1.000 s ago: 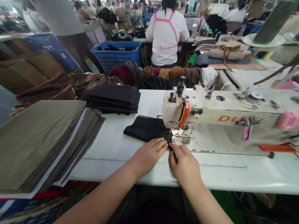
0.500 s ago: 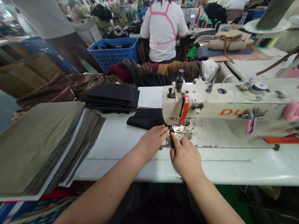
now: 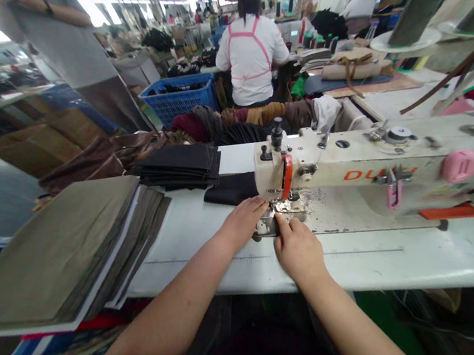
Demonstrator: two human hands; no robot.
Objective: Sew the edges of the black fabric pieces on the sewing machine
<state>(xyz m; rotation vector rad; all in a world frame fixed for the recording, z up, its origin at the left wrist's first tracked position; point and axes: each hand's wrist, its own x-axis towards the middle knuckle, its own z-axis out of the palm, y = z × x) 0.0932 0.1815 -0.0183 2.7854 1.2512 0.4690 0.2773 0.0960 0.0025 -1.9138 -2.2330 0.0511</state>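
Observation:
My left hand [image 3: 243, 223] lies with its fingers together and stretched out beside the presser foot, at the near edge of a folded piece of black fabric [image 3: 230, 189]. The fabric runs leftward from under the sewing machine head [image 3: 271, 167]. My right hand [image 3: 301, 250] is just right of the needle area, its index finger stretched onto the metal plate [image 3: 267, 226] and its other fingers bent. Whether either fingertip pinches a fabric edge is too small to see. The needle is hidden behind the machine head and my fingers.
Stacked olive fabric panels [image 3: 59, 246] overhang the table's left front edge. Black panels [image 3: 179, 163] lie in a pile behind them. Pink snips [image 3: 394, 191] hang on the machine arm. A person in white [image 3: 251, 56] sits ahead near a blue crate [image 3: 180, 99]; another person stands left.
The camera view has shifted slightly, so the scene sits a little differently. Both hands stay at the needle area; the right index fingertip is slightly farther from the left hand's fingers.

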